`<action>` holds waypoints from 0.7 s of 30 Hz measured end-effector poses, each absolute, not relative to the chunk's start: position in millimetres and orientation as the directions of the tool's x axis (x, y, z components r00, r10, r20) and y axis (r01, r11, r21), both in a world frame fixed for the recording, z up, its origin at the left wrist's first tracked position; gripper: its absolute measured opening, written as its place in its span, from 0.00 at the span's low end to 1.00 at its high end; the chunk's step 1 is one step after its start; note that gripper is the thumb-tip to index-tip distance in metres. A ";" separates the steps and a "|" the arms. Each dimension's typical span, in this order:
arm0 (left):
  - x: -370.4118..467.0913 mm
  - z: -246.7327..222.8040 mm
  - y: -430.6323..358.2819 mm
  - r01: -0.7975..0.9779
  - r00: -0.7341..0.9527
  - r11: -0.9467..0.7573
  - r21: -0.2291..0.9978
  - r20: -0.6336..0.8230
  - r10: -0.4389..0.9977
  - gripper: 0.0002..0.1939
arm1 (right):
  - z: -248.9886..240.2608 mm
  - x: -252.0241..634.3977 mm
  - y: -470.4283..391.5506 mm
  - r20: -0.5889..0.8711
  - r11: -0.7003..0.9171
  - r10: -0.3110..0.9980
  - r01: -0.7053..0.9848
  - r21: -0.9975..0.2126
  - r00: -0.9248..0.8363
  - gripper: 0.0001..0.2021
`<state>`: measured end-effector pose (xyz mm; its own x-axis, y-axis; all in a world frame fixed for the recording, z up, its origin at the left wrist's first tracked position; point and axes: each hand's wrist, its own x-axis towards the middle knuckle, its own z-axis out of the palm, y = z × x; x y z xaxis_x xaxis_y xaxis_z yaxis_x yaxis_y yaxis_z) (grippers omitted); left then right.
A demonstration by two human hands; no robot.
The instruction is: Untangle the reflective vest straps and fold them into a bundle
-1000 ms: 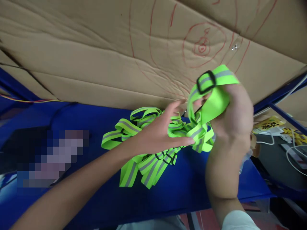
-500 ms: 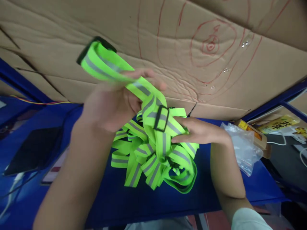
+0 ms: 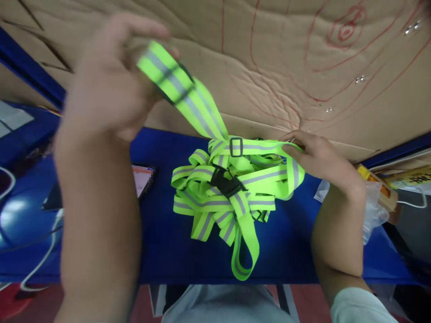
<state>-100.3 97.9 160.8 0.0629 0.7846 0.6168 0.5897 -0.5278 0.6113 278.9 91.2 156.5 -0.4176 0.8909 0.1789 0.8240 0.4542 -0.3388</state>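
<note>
Two bare hands draw on one tangled heap of neon green straps (image 3: 222, 175) with grey stripes, which lies mid-view on a blue table (image 3: 283, 255), before a cardboard panel (image 3: 208, 31). One raised strap (image 3: 202, 103) leaves the top of the heap with its long axis diagonal, pointing to the upper left. Its upper end is held in the left hand (image 3: 114, 76), whose fingers are curled in on it, though motion blurs their exact grip. One level strap (image 3: 262, 147) runs rightward to the right hand (image 3: 310, 150), where thumb and fingers are closed narrowly on the band. One hanging loop (image 3: 247, 251) points toward the wearer, its bend near the table's front edge. Three black fittings show distinctly: a blurred slider (image 3: 177, 85) on the raised strap, a rectangular slider (image 3: 236, 147) on the level one, and a clip buckle (image 3: 227, 181) atop the heap; the straps overlap too much to be counted. Blue surface shows on both sides of the loop; at the back, the heap lies close to the panel. Beyond the right forearm lie one clear plastic bag (image 3: 373, 208) and one small carton (image 3: 387, 195); one phone-like object (image 3: 142, 177) sits beside the left forearm.
</note>
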 end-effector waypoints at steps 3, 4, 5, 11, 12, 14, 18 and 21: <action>-74.3 154.2 88.2 0.791 0.178 -0.371 0.486 0.398 0.900 0.24 | 146.7 283.1 97.6 0.183 0.336 0.937 0.910 -0.244 -0.297 0.17; -66.5 151.5 84.7 0.846 0.234 -0.349 0.403 0.308 0.922 0.23 | 144.5 285.0 99.0 0.169 0.307 0.947 0.924 -0.228 -0.273 0.18; -58.4 148.8 80.6 0.869 0.294 -0.360 0.339 0.232 0.927 0.21 | 143.2 287.0 99.8 0.150 0.287 0.954 0.935 -0.210 -0.259 0.19; -2.5 127.5 55.0 0.674 0.712 -0.648 0.354 -0.078 0.698 0.14 | 146.3 276.5 84.0 0.178 0.554 0.828 0.824 -0.119 -0.531 0.18; 4.9 122.8 53.9 0.704 0.697 -0.644 0.297 -0.117 0.708 0.15 | 146.9 269.5 78.1 0.178 0.626 0.779 0.765 -0.151 -0.602 0.17; 15.4 114.1 56.0 0.764 0.644 -0.619 0.179 -0.158 0.749 0.17 | 147.1 253.1 65.2 0.098 0.706 0.701 0.667 -0.237 -0.707 0.15; 18.9 105.9 67.4 0.794 0.607 -0.585 0.163 -0.186 0.772 0.18 | 143.1 218.1 41.1 -0.245 0.681 0.642 0.687 -0.254 -0.727 0.16; 12.7 109.5 70.2 0.780 0.621 -0.573 0.252 -0.204 0.757 0.20 | 136.3 193.8 29.7 -0.358 0.649 0.694 0.758 -0.065 -0.625 0.24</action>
